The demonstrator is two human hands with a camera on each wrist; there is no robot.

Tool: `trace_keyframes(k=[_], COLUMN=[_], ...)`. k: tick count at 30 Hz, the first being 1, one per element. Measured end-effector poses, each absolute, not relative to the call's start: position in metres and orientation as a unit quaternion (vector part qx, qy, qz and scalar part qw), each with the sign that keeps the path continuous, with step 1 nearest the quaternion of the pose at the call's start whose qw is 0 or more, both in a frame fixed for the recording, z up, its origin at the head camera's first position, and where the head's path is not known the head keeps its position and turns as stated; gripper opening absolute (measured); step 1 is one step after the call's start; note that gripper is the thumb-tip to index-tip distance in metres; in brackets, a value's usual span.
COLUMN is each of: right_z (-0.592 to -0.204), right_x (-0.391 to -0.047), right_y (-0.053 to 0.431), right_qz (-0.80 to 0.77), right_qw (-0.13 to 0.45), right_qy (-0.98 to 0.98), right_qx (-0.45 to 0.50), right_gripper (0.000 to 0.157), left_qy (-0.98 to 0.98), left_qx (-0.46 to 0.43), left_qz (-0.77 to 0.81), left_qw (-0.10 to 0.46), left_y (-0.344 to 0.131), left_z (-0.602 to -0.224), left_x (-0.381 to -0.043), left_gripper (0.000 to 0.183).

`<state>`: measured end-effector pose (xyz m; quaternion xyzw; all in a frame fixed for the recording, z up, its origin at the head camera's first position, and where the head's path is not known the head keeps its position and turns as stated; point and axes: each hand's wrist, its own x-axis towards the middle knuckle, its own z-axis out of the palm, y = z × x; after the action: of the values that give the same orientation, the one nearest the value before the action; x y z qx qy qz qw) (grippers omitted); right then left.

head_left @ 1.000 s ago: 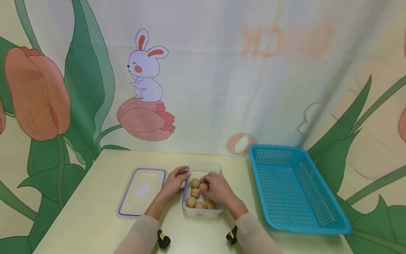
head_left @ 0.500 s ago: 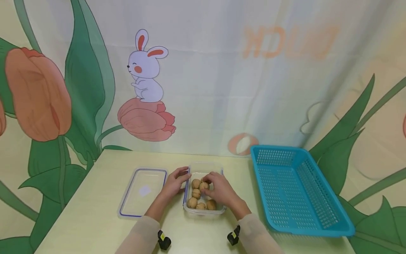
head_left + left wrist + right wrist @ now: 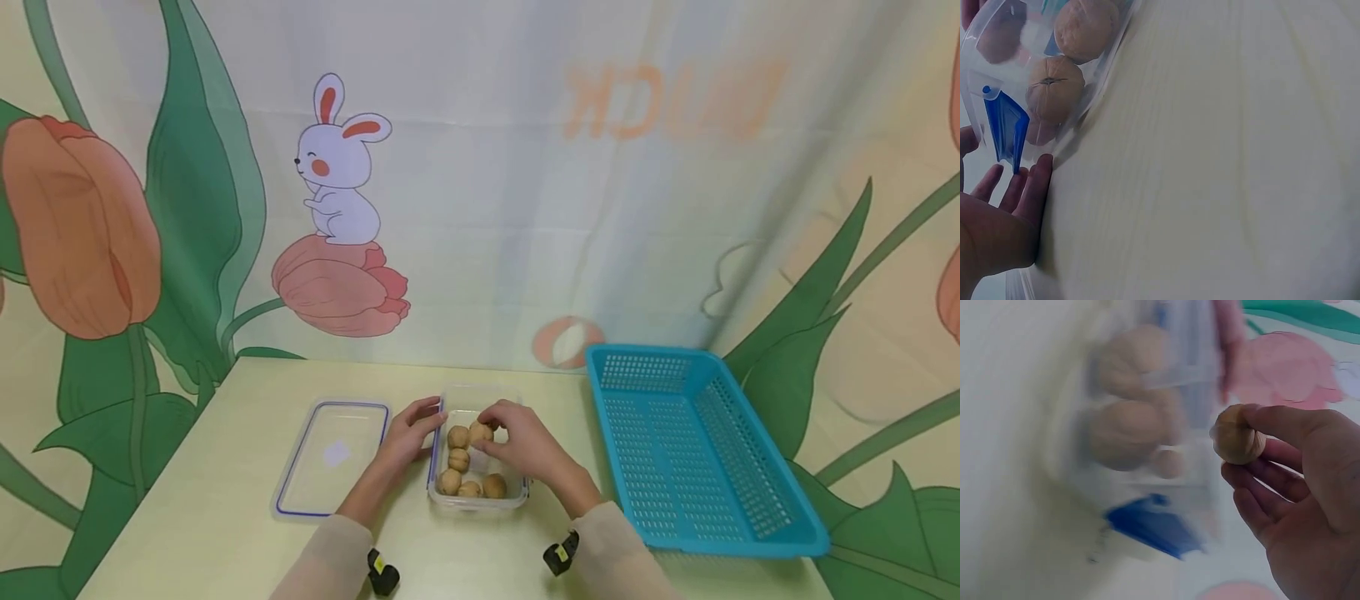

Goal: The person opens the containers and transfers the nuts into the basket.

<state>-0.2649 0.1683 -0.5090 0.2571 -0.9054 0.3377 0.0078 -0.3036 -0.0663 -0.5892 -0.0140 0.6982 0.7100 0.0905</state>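
Note:
My right hand point(image 3: 525, 442) pinches a walnut point(image 3: 1238, 434) between thumb and fingertips, over the far half of a clear plastic box point(image 3: 480, 502). In the right wrist view this walnut appears above the box's rim. Several other walnuts point(image 3: 458, 460) lie in the box, down its left side and along the near end. At the box's left wall my left hand point(image 3: 405, 437) rests with fairly straight fingers, the thumb up at the rim. Its fingertips touch a blue latch flap point(image 3: 1007, 128) hanging from the box wall in the left wrist view.
A clear lid point(image 3: 330, 458) with a blue seal lies flat left of the box. To the right stands a large blue perforated basket point(image 3: 693, 450) with nothing in it. A printed curtain point(image 3: 480, 208) hangs behind the pale table point(image 3: 202, 500).
My right hand has drawn slightly up and back with the walnut in its fingers, uncovering more of the box floor. The left hand keeps its place at the box wall.

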Motion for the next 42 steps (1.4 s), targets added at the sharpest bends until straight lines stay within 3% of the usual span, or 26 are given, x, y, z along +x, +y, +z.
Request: trace_keyframes(k=[13, 19, 29, 42], right_z=[-0.439, -0.425, -0.43, -0.469], right_x=[-0.238, -0.237, -0.243, -0.268], right_y=[0.237, 0.276, 0.327, 0.358], right_qz=[0.359, 0.357, 0.358, 0.348], right_qw=[0.135, 0.175, 0.192, 0.137], right_qy=[-0.888, -0.892, -0.903, -0.924], right_qx=[0.253, 0.217, 0.142, 0.078], right_gripper=[0.033, 0.033, 0.034, 0.042], left_qy=[0.685, 0.684, 0.682, 0.686], left_qx=[-0.011, -0.008, -0.01, -0.007], left_qz=[0.72, 0.72, 0.722, 0.718], left_qw=[0.108, 0.116, 0.116, 0.116], left_y=[-0.063, -0.065, -0.069, -0.072], left_z=[-0.591, -0.59, -0.589, -0.589], left_x=[-0.305, -0.304, -0.304, -0.303], left_gripper=[0.053, 0.053, 0.055, 0.057])
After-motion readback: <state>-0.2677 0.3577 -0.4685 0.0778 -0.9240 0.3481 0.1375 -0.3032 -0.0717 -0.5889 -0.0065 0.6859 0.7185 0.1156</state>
